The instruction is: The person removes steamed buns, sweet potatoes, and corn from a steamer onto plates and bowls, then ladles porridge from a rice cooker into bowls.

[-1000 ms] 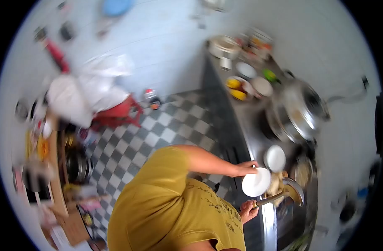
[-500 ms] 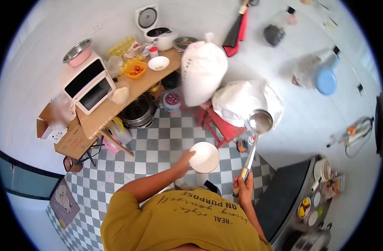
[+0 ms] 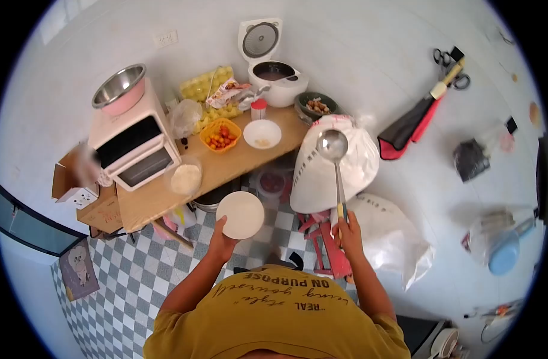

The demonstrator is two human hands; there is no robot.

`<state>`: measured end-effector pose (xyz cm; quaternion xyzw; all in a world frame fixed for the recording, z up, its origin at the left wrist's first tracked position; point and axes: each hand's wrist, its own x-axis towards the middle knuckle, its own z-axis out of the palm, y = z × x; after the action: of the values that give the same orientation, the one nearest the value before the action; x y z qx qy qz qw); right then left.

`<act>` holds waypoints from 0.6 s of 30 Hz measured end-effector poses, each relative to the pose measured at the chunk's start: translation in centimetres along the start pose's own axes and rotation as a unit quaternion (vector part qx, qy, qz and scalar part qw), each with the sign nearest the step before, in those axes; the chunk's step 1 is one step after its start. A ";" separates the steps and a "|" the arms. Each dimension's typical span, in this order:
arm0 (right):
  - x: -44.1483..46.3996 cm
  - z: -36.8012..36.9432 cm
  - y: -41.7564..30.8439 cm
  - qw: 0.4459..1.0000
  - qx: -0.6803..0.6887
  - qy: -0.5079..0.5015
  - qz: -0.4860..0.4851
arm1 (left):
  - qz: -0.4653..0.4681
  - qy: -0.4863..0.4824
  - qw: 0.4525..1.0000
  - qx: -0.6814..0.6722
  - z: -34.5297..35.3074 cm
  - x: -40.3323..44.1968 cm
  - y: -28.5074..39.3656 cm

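My left hand (image 3: 222, 240) grips the rim of a white bowl (image 3: 240, 215), thumb over the edge, and I see nothing inside it. The bowl is held out before the table's front edge. In my right hand (image 3: 348, 232) is a metal ladle (image 3: 332, 145), closed around the lower handle. The ladle's head points away from me, in front of a full white sack (image 3: 327, 170). Farther off, a white rice cooker (image 3: 283, 90) stands with its lid up; a utensil handle sticks out of its pot.
On the wooden table (image 3: 217, 170) are a white dish (image 3: 262, 135), a yellow basket of small red and orange fruit (image 3: 220, 136), a toaster oven (image 3: 133, 140) and egg trays (image 3: 208, 82). A red stool (image 3: 330, 251) and a second sack (image 3: 387, 236) are at right.
My view has turned right to left and come closer to the table and rice cooker. Bowl and ladle stay in my hands; the ladle's head now lies before the upright sack, not the lower one.
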<state>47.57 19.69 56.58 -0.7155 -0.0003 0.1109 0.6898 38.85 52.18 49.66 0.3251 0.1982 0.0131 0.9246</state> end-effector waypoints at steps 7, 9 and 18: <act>25.6 4.2 -9.7 0.986 -0.109 -0.047 -0.118 | 0.074 0.024 0.994 -0.070 5.0 10.1 6.3; 33.4 5.5 -11.1 0.959 -0.233 -0.014 -0.158 | 0.090 0.031 0.992 -0.077 5.7 13.0 8.1; 56.6 11.5 -16.3 0.763 -0.613 -0.019 -0.205 | 0.090 0.042 0.991 -0.086 4.6 26.3 15.0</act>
<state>103.38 40.54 63.42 -0.9664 -0.2277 -0.0437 0.1109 66.39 65.26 52.64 0.2604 0.2047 0.1262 0.9351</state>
